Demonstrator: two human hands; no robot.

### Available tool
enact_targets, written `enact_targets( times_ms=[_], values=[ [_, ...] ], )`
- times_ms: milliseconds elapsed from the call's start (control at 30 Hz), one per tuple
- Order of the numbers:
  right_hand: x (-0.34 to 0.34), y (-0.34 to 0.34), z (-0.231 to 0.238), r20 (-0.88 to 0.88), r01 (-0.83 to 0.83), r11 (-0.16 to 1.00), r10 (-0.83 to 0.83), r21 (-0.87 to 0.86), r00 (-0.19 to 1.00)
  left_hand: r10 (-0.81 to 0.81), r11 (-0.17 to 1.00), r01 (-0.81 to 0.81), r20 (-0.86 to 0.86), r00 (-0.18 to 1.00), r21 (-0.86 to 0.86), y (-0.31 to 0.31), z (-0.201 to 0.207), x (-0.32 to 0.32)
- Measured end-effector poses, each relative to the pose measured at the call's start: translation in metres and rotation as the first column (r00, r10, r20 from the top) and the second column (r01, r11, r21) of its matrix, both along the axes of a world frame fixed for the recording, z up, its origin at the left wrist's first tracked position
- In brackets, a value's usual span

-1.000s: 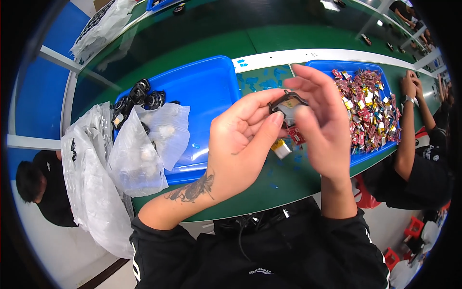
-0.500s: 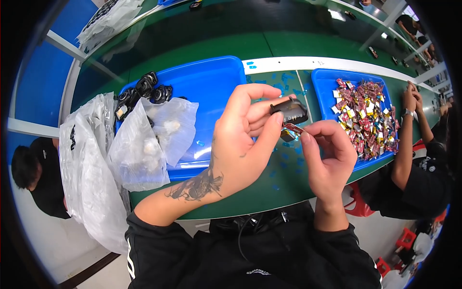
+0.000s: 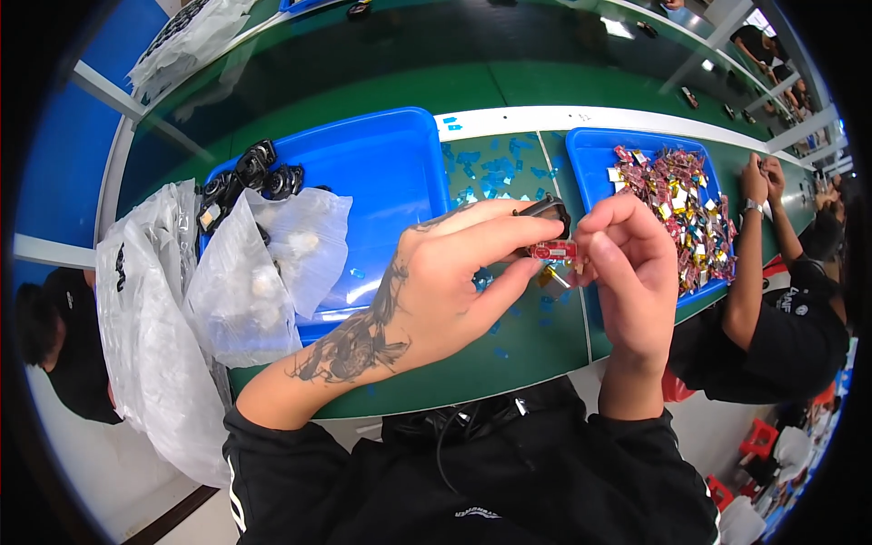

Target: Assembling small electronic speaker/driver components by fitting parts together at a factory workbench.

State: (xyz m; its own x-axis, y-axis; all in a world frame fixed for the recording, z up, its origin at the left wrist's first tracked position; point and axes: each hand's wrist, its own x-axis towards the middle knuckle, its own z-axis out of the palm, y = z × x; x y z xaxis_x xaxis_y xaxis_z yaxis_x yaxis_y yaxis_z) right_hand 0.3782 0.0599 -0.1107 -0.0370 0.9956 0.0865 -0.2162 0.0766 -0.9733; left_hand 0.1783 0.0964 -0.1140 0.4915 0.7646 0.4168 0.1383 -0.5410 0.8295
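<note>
My left hand [image 3: 463, 259] is closed around a black plastic housing [image 3: 554, 211], whose rim shows past the fingers. Its thumb and forefinger also pinch the left end of a small red circuit board [image 3: 552, 252]. At the board's right end, the thumb and fingertips of my right hand [image 3: 634, 272] close on the edge. Below the board hangs a small silver and yellow piece [image 3: 554, 276]; how it is joined cannot be made out. The inside of the housing is hidden by my left fingers.
A blue tray [image 3: 409, 173] on the left holds black housings [image 3: 250, 168] and a translucent plastic bag [image 3: 245, 291]. Blue film scraps [image 3: 500, 173] litter the green table [image 3: 545, 336]. The right blue tray [image 3: 590, 163] holds many red boards [image 3: 677, 213]. A co-worker's arm [image 3: 740, 263] is beyond it.
My left hand has turned over, back upward, and its thumb and forefinger now pinch the board too. The red board now lies level between both hands, below the housing. The view has shifted slightly.
</note>
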Motion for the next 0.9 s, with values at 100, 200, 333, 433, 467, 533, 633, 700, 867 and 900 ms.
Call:
enact_targets(
  times_ms=[100,200,333,433,467,533,633,700,867,900],
  values=[
    [0.001,-0.002,-0.001,-0.046,-0.053,0.999,0.054,0.012,0.997,-0.006,0.977,0.028,0.104,0.995,-0.212,-0.001,0.0,0.0],
    [0.0,-0.003,-0.003,0.085,0.029,0.995,-0.037,0.091,0.996,-0.027,0.923,0.105,0.21,0.977,-0.369,0.0,0.001,-0.001],
    [0.008,0.006,0.0,0.562,-0.111,0.881,-0.192,0.46,0.805,-0.125,0.856,0.199,0.182,0.975,-0.476,0.002,0.0,-0.003],
    [0.01,0.004,0.0,0.599,-0.145,0.876,-0.186,0.46,0.779,-0.144,0.817,0.243,0.223,0.964,-0.523,0.002,-0.002,-0.003],
    [0.01,0.005,-0.001,0.581,-0.104,0.882,-0.21,0.459,0.786,-0.15,0.791,0.271,0.256,0.955,-0.549,0.003,-0.002,-0.003],
    [0.007,0.004,-0.003,0.561,-0.061,0.886,-0.237,0.46,0.793,-0.121,0.824,0.238,0.251,0.96,-0.515,0.0,0.0,-0.001],
    [0.0,-0.001,-0.005,0.467,0.042,0.893,-0.273,0.447,0.841,-0.102,0.88,0.19,0.218,0.971,-0.436,-0.001,0.001,0.0],
    [-0.001,-0.004,-0.005,0.446,0.029,0.945,-0.18,0.324,0.877,-0.114,0.902,0.18,0.184,0.976,-0.392,-0.001,0.001,0.0],
    [-0.007,-0.004,-0.007,0.342,0.103,0.977,-0.162,0.185,0.925,-0.088,0.919,0.15,0.182,0.979,-0.364,-0.001,-0.003,0.001],
    [-0.005,-0.003,-0.008,0.333,0.112,0.98,-0.163,0.167,0.929,-0.087,0.918,0.149,0.18,0.98,-0.366,-0.001,-0.004,0.0]
  ],
)
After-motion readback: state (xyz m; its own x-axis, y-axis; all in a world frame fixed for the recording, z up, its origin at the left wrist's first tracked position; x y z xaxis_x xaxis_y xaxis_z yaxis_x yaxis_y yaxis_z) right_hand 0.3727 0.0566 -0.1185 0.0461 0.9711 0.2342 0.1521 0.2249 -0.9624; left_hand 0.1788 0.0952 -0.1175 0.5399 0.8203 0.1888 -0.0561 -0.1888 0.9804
